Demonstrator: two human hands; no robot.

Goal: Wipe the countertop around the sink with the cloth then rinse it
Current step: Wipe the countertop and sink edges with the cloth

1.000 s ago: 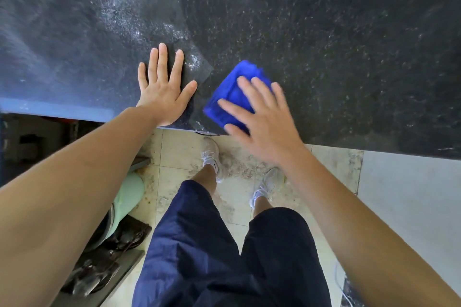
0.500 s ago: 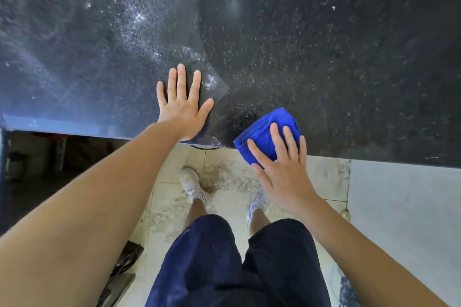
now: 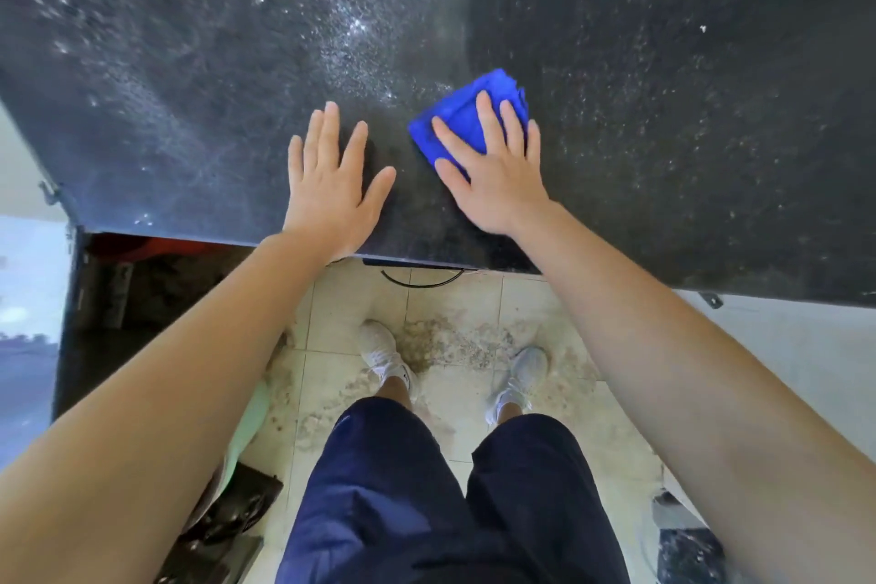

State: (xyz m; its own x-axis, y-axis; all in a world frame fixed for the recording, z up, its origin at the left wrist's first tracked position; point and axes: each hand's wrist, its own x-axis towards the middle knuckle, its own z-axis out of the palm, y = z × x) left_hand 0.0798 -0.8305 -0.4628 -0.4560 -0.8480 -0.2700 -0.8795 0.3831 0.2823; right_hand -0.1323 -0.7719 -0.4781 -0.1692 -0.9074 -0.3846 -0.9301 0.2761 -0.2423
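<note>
A folded blue cloth (image 3: pixel 462 111) lies on the black speckled countertop (image 3: pixel 663 109), a hand's length in from its front edge. My right hand (image 3: pixel 493 171) presses flat on the cloth with straight, spread fingers and covers its near half. My left hand (image 3: pixel 332 185) rests flat on the countertop just to the left of the cloth, fingers straight and spread. The sink is out of view.
The counter's front edge (image 3: pixel 426 262) runs across the middle of the view. Below it are a stained tiled floor (image 3: pixel 455 346), my two white shoes and dark shorts. An open dark cabinet space (image 3: pixel 142 299) is at the lower left, with a pale green object beside it.
My right hand has pushed the cloth away from the counter's front edge, farther onto the countertop and closer to my left hand. My left hand stays pressed flat.
</note>
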